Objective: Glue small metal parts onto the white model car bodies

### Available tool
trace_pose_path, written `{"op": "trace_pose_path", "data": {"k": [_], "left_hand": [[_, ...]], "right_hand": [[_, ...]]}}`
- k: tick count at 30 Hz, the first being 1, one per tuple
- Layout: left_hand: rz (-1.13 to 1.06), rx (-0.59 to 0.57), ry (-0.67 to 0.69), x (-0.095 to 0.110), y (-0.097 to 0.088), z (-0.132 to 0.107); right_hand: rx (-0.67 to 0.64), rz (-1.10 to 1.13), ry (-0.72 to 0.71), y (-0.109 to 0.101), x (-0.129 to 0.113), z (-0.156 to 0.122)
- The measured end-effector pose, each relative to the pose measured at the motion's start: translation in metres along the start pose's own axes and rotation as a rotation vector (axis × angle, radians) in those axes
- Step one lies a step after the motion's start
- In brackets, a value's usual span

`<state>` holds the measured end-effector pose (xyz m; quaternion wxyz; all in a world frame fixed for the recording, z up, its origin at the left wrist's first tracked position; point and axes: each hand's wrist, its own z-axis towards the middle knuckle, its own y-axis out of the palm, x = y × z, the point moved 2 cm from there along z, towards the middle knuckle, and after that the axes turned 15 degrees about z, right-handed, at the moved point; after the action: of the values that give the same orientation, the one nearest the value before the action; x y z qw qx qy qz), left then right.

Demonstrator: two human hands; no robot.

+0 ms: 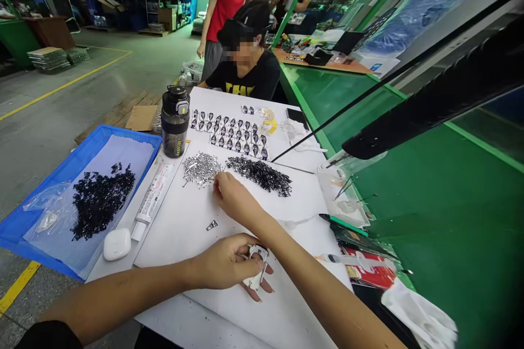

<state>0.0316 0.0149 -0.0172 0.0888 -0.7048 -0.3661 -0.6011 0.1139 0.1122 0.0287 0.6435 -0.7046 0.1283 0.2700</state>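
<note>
Low over the white table, my left hand (223,263) is closed around a small white moulded part (254,282), pinched between thumb and fingers. My right hand (235,197) reaches across to the near right edge of a pile of small silver metal pieces (200,168). Its fingers are bent together, and whatever lies between the tips is hidden. Just right of that hand spreads a heap of small black pieces (262,174). One loose dark piece (212,225) lies on the table between my two hands.
A blue tray (16,223) of black pieces stands left, beside a white tube (155,193), an earbud case (117,244) and a dark bottle (175,122). Rows of small dark-and-white parts (233,133) lie farther back. A person (254,73) sits opposite. A black bar (434,87) slants in from the right.
</note>
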Motion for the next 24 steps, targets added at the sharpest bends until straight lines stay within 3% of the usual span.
{"op": "trace_pose_path", "data": {"k": [3, 6, 8, 11, 15, 24], "left_hand": [[-0.017, 0.095, 0.067, 0.005, -0.002, -0.005], [-0.068, 0.271, 0.116, 0.011, -0.007, -0.009], [-0.123, 0.333, 0.065, 0.013, -0.01, -0.01], [-0.13, 0.328, -0.017, 0.015, -0.011, -0.01], [-0.044, 0.335, -0.03, 0.016, -0.007, -0.011], [0.135, 0.312, 0.026, 0.015, -0.001, -0.017]], "right_hand": [[0.077, 0.074, -0.033, -0.016, -0.006, -0.029], [0.279, 0.271, -0.164, -0.026, -0.001, -0.072], [0.435, 0.447, -0.228, -0.022, 0.009, -0.101], [0.543, 0.634, -0.132, -0.002, 0.027, -0.131], [0.609, 0.714, -0.037, 0.018, 0.034, -0.144], [0.564, 0.642, 0.014, 0.015, 0.029, -0.142]]}}
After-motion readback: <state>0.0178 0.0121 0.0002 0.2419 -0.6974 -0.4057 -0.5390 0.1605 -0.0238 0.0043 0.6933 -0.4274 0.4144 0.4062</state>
